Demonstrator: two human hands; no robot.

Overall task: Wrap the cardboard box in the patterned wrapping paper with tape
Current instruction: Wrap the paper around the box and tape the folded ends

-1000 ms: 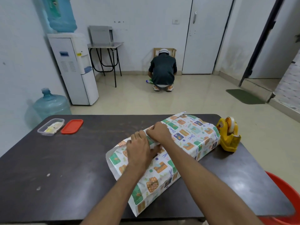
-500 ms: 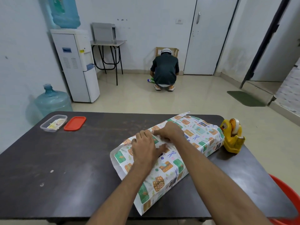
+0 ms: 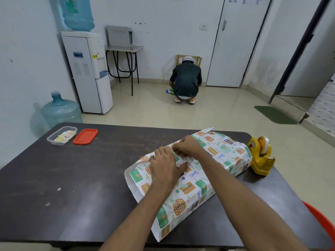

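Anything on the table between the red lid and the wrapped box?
No. In the head view, only bare dark table lies between the red lid and the wrapped box.

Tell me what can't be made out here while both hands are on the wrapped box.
All in the head view:
- Cardboard box: fully covered by the wrapping paper.
- Paper seam and any tape on it: hidden under the left hand and right hand.
- Clear container contents: too small to identify.
- Red object: cut off by the right frame edge.
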